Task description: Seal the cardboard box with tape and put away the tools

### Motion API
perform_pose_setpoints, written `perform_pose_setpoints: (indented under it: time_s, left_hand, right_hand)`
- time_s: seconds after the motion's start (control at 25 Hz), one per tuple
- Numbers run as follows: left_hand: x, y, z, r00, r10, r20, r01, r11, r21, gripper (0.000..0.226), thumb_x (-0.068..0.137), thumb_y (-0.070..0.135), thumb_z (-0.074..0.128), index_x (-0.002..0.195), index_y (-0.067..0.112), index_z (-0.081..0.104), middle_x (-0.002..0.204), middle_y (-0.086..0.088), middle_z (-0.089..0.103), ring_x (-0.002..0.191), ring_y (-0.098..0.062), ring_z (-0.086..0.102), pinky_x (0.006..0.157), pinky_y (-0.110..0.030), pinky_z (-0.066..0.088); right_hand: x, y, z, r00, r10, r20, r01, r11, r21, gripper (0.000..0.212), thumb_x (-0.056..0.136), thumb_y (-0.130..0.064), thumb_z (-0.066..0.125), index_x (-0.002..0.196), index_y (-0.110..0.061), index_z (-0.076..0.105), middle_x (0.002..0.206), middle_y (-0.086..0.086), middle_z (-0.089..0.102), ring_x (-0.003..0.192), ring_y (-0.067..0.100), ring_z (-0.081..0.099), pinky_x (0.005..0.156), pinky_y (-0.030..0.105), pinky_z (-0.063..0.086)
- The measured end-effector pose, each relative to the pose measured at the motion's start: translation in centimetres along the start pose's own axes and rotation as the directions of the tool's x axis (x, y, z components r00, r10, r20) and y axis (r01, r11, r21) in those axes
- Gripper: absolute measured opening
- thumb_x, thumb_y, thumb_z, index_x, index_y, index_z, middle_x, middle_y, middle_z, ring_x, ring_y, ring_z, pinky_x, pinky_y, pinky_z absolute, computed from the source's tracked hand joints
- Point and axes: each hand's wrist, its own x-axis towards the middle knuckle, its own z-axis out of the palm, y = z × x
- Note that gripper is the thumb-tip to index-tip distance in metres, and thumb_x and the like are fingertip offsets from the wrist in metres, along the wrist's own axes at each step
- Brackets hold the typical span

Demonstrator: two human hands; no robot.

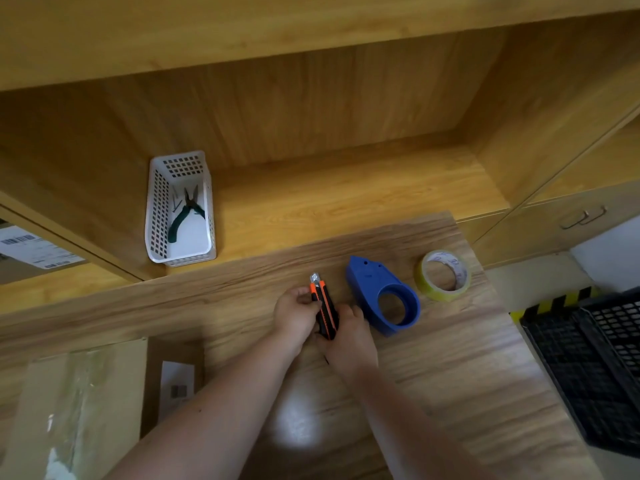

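both hands (296, 315) (348, 332) grip the utility knife (325, 310), blade tip out.

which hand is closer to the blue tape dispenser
Right. The right hand, on the utility knife, sits just left of the blue tape dispenser; the left hand is beyond the knife.

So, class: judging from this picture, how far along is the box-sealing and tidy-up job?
Done: clear tape already covers the cardboard box. In hand: both hands, left and right, hold the utility knife, blade tip showing. Left: knife, blue dispenser and tape roll remain on the table.
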Motion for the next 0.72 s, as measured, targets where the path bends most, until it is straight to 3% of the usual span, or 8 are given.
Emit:
perform_pose_setpoints:
  time_s: [0.08, 0.24, 0.36, 0.44, 0.56, 0.72]
  left_hand:
    - [0.0, -0.4, 0.1, 0.999, 0.035, 0.014, -0.035, 0.998, 0.048, 0.036, 0.084, 0.003, 0.064, 0.119, 0.011, 0.062, 0.101, -0.006, 0.067, 0.091, -0.022, 0.066, 0.082, -0.036, 0.055]
    - [-0.4, -0.3, 0.1, 0.997, 0.035, 0.068, -0.039, 0.997, 0.061, 0.039, 0.083, -0.003, 0.056, 0.117, 0.014, 0.063, 0.091, 0.004, 0.062, 0.079, -0.019, 0.063, 0.060, -0.029, 0.049]
    - [-0.6, -0.2, -0.2, 0.997, 0.029, 0.074, -0.031, 0.999, 0.025, 0.039, 0.083, -0.005, 0.055, 0.116, 0.014, 0.062, 0.094, 0.002, 0.062, 0.080, -0.013, 0.061, 0.056, -0.023, 0.049]
    - [-0.7, -0.4, -0.5, 0.998, 0.025, 0.056, -0.025, 1.000, 0.000, 0.034, 0.084, -0.002, 0.056, 0.113, 0.014, 0.061, 0.100, -0.003, 0.064, 0.085, -0.013, 0.061, 0.064, -0.021, 0.051]
    - [-1.1, -0.7, -1.1, 0.999, 0.000, 0.047, 0.002, 0.998, -0.058, 0.034, 0.085, 0.004, 0.054, 0.117, 0.013, 0.061, 0.109, -0.007, 0.066, 0.099, -0.019, 0.062, 0.090, -0.038, 0.053]
    - [-2.9, 0.1, -2.9, 0.999, -0.004, 0.044, 0.007, 0.998, -0.065, 0.033, 0.086, 0.007, 0.052, 0.116, 0.017, 0.061, 0.110, -0.007, 0.066, 0.098, -0.019, 0.062, 0.095, -0.044, 0.052]
  right_hand:
    - [0.1, 0.1, 0.2, 1.000, 0.004, -0.002, -0.004, 1.000, -0.011, 0.048, 0.076, -0.030, 0.071, 0.116, -0.013, 0.050, 0.117, 0.005, 0.049, 0.106, 0.023, 0.052, 0.091, 0.038, 0.048]
    - [0.1, 0.2, 0.5, 1.000, 0.016, -0.002, -0.016, 0.999, -0.035, 0.053, 0.075, -0.030, 0.073, 0.118, -0.014, 0.048, 0.121, 0.005, 0.047, 0.111, 0.023, 0.050, 0.094, 0.038, 0.047]
    - [0.0, 0.1, 0.2, 1.000, 0.015, -0.002, -0.015, 0.997, -0.076, 0.056, 0.074, -0.033, 0.074, 0.120, -0.016, 0.048, 0.123, 0.005, 0.048, 0.113, 0.024, 0.049, 0.092, 0.038, 0.047]
    - [-0.2, 0.0, -0.2, 1.000, 0.020, 0.003, -0.020, 0.996, -0.089, 0.056, 0.073, -0.036, 0.074, 0.120, -0.019, 0.048, 0.121, 0.003, 0.048, 0.112, 0.023, 0.049, 0.089, 0.039, 0.048]
    - [-0.6, -0.1, -1.1, 1.000, 0.009, -0.002, -0.009, 0.999, -0.045, 0.052, 0.072, -0.034, 0.075, 0.117, -0.025, 0.050, 0.116, 0.001, 0.051, 0.107, 0.021, 0.052, 0.085, 0.040, 0.051]
    - [-1.5, -0.9, -3.2, 0.999, -0.044, 0.018, 0.044, 0.999, -0.006, 0.042, 0.076, -0.028, 0.073, 0.113, -0.024, 0.054, 0.112, -0.001, 0.055, 0.094, 0.013, 0.054, 0.078, 0.027, 0.044]
